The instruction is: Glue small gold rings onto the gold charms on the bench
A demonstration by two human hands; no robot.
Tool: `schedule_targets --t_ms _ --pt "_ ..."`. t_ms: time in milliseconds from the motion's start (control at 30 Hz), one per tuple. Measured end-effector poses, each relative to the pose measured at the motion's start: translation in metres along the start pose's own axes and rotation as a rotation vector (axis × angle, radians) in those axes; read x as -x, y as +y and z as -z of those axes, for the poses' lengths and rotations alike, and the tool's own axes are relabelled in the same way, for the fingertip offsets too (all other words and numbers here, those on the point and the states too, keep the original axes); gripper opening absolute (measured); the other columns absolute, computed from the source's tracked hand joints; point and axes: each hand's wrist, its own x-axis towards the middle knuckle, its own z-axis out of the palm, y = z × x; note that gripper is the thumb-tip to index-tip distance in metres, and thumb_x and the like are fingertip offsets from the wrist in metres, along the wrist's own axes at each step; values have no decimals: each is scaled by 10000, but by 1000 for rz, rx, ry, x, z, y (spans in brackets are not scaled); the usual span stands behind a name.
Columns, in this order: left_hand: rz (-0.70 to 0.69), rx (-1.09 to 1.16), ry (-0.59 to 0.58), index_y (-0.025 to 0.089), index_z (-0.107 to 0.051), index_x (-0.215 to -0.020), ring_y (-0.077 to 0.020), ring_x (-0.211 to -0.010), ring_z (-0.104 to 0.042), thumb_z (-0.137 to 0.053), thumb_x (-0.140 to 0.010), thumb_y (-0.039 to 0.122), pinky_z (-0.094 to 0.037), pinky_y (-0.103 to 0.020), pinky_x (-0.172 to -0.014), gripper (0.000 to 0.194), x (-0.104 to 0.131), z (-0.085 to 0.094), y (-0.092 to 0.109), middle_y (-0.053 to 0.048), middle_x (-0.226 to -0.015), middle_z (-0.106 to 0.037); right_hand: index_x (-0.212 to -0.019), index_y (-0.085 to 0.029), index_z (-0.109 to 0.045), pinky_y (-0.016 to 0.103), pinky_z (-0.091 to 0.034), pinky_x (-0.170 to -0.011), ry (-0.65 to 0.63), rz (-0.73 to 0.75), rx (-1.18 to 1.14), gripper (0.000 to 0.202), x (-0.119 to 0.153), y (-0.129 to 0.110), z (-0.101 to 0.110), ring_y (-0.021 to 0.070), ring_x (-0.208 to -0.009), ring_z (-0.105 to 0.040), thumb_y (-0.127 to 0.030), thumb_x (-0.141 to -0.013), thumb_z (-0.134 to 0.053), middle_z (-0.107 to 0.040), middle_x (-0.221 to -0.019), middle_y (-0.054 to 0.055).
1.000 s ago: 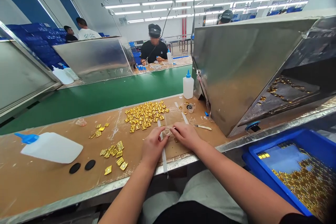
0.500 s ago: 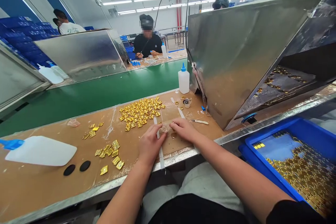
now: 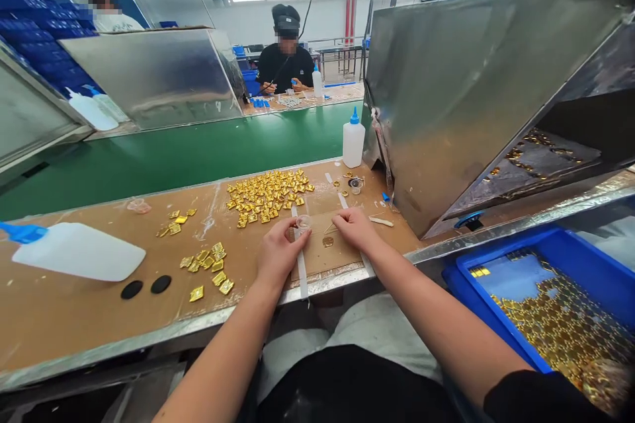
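My left hand (image 3: 282, 246) pinches a small clear plastic cup (image 3: 303, 222) above the cardboard on the bench. My right hand (image 3: 355, 229) is closed on a thin pale stick (image 3: 328, 227), its tip pointing left toward the cup. Between and below the hands a small brownish patch (image 3: 328, 242) shows on the cardboard (image 3: 317, 263). Beyond my left hand lies a spread of small gold-coloured square pieces (image 3: 270, 193). A pale-handled blade or tool (image 3: 381, 221) rests just right of my right hand.
A white bottle (image 3: 79, 251) lies at left near two black discs (image 3: 161, 284). Another bottle (image 3: 352, 142) stands near a metal hood (image 3: 461, 92). A blue tray (image 3: 520, 304) of gold pieces sits at right. Across the green belt (image 3: 198, 152) a person (image 3: 285, 63) works.
My hands have moved apart: the left has shifted slightly left with the cup, the right slightly right with the stick, now drawn away from the cup. The camera view has tilted slightly.
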Motion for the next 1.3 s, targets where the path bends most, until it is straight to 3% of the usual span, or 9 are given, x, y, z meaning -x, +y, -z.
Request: schedule_targets --t_ms 267,600,733,867,1100,1200,1300 --pt "7 11 -5 273 -773 -1150 -237 -803 -691 -744 -862 500 -481 -324 -732 368 0 1 1 -23 -871 -748 -542 -205 -357 313 -153 -576 18 16 137 317 3 -9 0 117 -567 -327 -331 -797 -496 -282 -565 -34" --pt "-56 -61 -26 288 -756 -1174 -243 -873 -725 -734 -892 471 -497 -324 -743 337 1 2 0 -28 -1046 -792 -579 -226 -273 293 -202 -577 50 73 80 331 3 -7 1 120 -566 -310 -361 -832 -439 -233 -601 -35" --pt "-135 -136 -45 308 -745 -1180 -258 -966 -736 -728 -908 406 -507 -339 -799 289 3 0 4 -14 -1160 -789 -630 -232 -293 278 -286 -607 24 170 21 384 7 -11 4 135 -619 -372 -443 -946 -348 -318 -644 -23" --pt "-206 -201 -57 303 -737 -1196 -279 -1060 -729 -725 -914 375 -515 -345 -830 291 6 -2 7 -31 -1221 -778 -626 -218 -359 295 -257 -636 -26 246 66 401 11 -17 2 142 -637 -394 -431 -948 -469 -409 -622 -24" --pt "-267 -253 -69 305 -734 -1222 -285 -1035 -736 -699 -934 344 -510 -356 -827 293 9 -4 11 -28 -1219 -775 -581 -202 -396 318 -163 -621 -71 233 129 375 12 -20 -2 130 -591 -338 -319 -901 -553 -395 -569 -42" --pt "-261 -238 -68 308 -737 -1212 -280 -1045 -735 -704 -929 341 -506 -351 -837 287 9 -4 12 -23 -1228 -775 -568 -202 -401 305 -183 -609 -105 222 84 400 10 -17 -3 125 -579 -358 -365 -904 -546 -381 -554 -47" --pt "-196 -190 -38 301 -745 -1195 -275 -1023 -736 -714 -921 390 -507 -346 -827 290 7 -2 10 -32 -1203 -782 -595 -215 -365 282 -241 -604 -60 180 11 409 5 -12 -2 129 -603 -377 -424 -936 -455 -355 -591 -42"
